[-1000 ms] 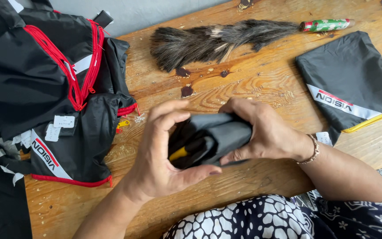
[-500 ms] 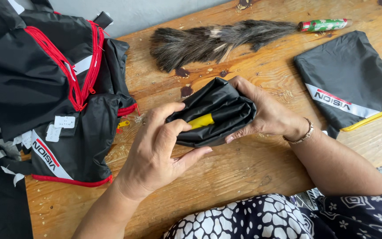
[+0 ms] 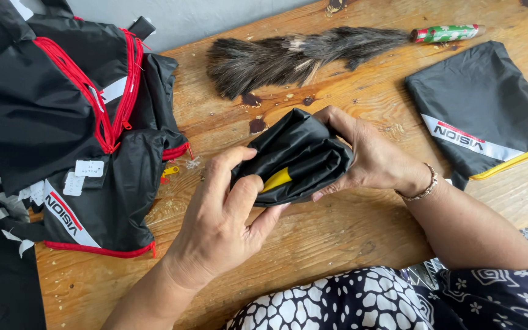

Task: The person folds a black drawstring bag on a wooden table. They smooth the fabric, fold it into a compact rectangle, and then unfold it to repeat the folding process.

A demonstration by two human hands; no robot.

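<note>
Flanking folded black bundle: red-trimmed bags, feather duster.

thing: folded black fabric bundle | look: thin, glossy, creased black cloth with a yellow strip showing in the folds | state: bunched into a compact wad | pose: held just above the wooden bench, tilted | place: centre, between both hands

Pretty even, soft daylight on my feed, everything sharp, no glare. Only faint shadows under my hands on the worn wooden bench.
</note>
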